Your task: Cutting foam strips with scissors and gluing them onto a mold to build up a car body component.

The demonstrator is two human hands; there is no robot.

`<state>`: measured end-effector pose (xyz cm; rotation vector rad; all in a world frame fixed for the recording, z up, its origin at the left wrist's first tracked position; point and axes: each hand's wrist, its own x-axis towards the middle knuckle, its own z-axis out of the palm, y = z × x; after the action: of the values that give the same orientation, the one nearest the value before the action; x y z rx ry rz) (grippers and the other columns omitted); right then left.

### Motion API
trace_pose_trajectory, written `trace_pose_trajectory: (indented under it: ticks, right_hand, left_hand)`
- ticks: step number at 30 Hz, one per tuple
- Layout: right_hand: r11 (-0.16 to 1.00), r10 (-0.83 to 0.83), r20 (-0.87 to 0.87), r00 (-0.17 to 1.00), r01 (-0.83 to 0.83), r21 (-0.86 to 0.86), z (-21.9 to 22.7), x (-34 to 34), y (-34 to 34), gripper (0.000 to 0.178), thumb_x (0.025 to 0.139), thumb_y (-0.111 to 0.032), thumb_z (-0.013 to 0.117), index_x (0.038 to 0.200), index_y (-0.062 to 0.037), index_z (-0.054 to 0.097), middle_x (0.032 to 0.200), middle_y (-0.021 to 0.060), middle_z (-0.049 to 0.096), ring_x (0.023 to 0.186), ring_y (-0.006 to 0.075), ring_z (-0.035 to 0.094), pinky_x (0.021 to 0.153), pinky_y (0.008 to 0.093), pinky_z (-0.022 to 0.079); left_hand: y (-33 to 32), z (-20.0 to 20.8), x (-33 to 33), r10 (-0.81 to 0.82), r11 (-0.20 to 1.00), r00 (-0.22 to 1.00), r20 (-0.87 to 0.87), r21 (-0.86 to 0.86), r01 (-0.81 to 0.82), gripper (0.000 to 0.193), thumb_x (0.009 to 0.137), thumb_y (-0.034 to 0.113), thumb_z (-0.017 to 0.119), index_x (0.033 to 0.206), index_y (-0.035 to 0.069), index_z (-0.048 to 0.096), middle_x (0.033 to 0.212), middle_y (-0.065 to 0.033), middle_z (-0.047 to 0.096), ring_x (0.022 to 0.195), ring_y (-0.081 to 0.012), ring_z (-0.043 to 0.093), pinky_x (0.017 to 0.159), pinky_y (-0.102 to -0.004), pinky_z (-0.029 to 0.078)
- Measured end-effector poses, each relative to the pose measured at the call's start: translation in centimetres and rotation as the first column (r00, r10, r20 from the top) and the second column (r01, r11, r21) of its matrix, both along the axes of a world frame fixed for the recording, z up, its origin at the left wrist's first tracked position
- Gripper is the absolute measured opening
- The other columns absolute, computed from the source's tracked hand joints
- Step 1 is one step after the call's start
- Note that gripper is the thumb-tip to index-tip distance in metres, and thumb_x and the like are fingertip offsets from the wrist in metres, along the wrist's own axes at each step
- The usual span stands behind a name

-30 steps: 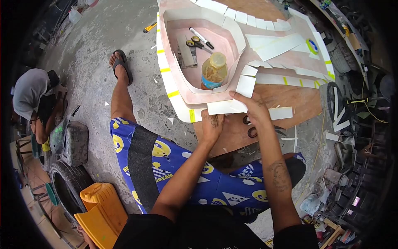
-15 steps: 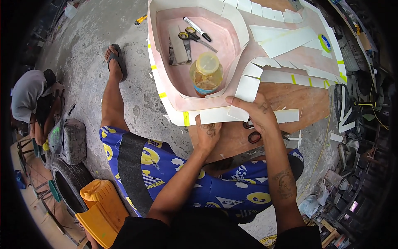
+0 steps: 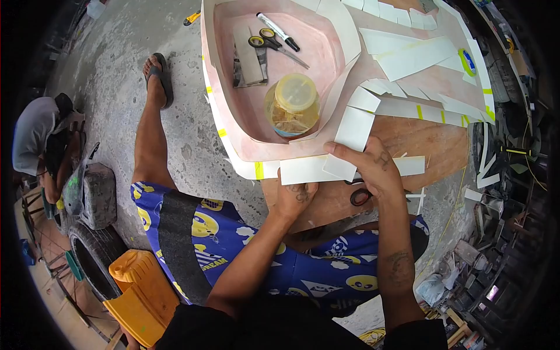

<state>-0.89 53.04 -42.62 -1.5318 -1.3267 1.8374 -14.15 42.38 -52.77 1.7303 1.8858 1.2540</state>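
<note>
Right hand (image 3: 379, 168): pinches a slanted flat white card-like strip (image 3: 356, 127), which runs up past its thumb
Left hand (image 3: 296, 198): curled under a long flat white card-like strip (image 3: 302, 171), can't tell if it grips
Above left hand: round clear plastic jar with yellow lid (image 3: 294, 96)

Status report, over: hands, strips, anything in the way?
Left hand at lower white strip, fingers mostly hidden. Right hand pinching slanted white strip, overlapping lower one. Close by: dark-handled scissors on brown board.
</note>
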Motion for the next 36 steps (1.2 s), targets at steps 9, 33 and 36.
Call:
trace_pose_trajectory:
  ticks: [9,33,36]
  right_hand:
    - [0.995,-0.028,-0.076,0.997,0.020,-0.102,0.6,-0.1,0.3,0.030,0.079,-0.012,0.079,0.101,0.0025,0.066,0.094,0.0078,0.070,0.082,0.0134,0.065,0.072,0.0260,0.052]
    - [0.999,-0.015,-0.002,1.000,0.015,-0.043,0.6,-0.8,0.4,0.032,0.079,-0.012,0.079,0.105,0.0034,0.067,0.094,0.0081,0.070,0.082,0.0139,0.066,0.073,0.0269,0.052]
    - [0.999,-0.020,-0.027,0.999,0.018,-0.051,0.6,-0.6,0.4,0.030,0.079,-0.011,0.079,0.103,0.0030,0.067,0.094,0.0079,0.070,0.082,0.0136,0.066,0.073,0.0269,0.052]
  left_hand:
    - [0.6,0.3,-0.1,-0.075,0.994,0.989,0.125,0.090,0.064,0.017,0.077,0.006,0.063,0.093,0.005,0.067,0.081,-0.0134,0.065,0.073,-0.0356,0.062,0.066,-0.0428,0.050]
    - [0.9,1.9,-0.9,-0.016,0.992,0.996,0.083,0.127,0.005,0.017,0.078,0.005,0.061,0.094,0.006,0.066,0.084,-0.0123,0.066,0.078,-0.0361,0.062,0.073,-0.0437,0.048]
    - [1.4,2.4,-0.9,-0.028,0.991,0.999,0.024,0.130,0.025,0.012,0.078,0.006,0.061,0.090,0.006,0.065,0.079,-0.0122,0.065,0.072,-0.0359,0.061,0.067,-0.0434,0.048]
